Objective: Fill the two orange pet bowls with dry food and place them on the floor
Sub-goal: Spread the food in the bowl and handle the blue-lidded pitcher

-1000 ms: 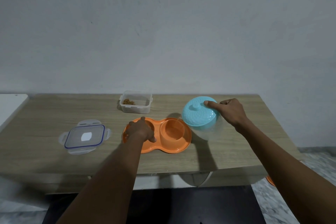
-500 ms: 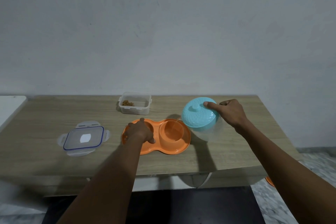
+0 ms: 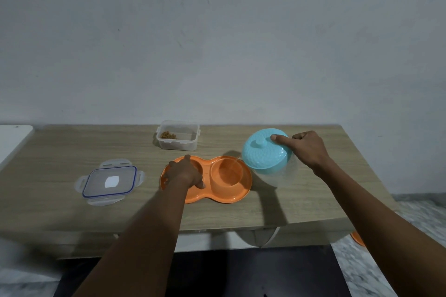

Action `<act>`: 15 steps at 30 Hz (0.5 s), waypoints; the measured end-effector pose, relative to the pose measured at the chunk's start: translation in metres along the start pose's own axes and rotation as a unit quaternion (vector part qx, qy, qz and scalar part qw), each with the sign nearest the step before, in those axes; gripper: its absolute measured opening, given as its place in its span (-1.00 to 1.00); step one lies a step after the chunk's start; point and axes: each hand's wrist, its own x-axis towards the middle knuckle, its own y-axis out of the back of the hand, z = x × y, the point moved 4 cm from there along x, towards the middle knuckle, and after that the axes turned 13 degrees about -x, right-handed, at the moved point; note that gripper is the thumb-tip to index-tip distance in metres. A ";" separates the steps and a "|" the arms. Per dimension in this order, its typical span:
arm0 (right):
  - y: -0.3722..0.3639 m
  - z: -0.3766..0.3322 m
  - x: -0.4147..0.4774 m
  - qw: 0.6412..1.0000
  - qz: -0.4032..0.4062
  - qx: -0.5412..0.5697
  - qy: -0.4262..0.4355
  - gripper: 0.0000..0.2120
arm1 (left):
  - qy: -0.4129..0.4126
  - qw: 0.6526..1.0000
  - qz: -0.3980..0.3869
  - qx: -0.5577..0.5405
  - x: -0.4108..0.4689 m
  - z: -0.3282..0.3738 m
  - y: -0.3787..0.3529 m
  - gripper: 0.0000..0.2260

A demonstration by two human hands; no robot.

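Under my left hand (image 3: 184,173), the double bowl tray (image 3: 231,194) is plain orange. The jug lid (image 3: 263,152) beneath my right hand (image 3: 307,149) is light turquoise with an embossed diamond texture; its body is clear. The flat lid (image 3: 109,182) is transparent, blue-rimmed, with a white patch. The food container (image 3: 178,138) is translucent white, holding brown kibble. The table (image 3: 301,200) shows pale wood grain

Two bare forearms, unsleeved to the frame's lower edge; left hand (image 3: 184,175) and right hand (image 3: 307,149) ungloved, with no rings, watch or bands visible on wrists or fingers (image 3: 280,138); nails short.
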 end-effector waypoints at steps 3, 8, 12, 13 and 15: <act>0.000 -0.001 -0.001 1.000 0.002 -0.002 0.006 -0.35 | -0.001 1.000 -0.001 0.005 -0.001 0.000 0.000 0.10; 0.001 -0.002 -0.001 1.000 0.004 -0.004 0.013 -0.37 | 0.002 1.000 0.000 -0.005 -0.002 0.000 0.000 0.11; 0.000 -0.002 0.000 1.000 0.000 -0.007 0.017 -0.36 | -0.001 1.000 0.000 -0.002 -0.003 0.001 0.001 0.11; 0.000 -0.002 0.000 1.000 0.001 -0.006 0.017 -0.38 | 0.001 1.000 0.001 -0.004 -0.004 0.001 0.001 0.11; 0.000 -0.002 0.001 1.000 0.004 0.000 0.013 -0.45 | 0.003 1.000 0.002 -0.012 -0.005 0.000 0.001 0.10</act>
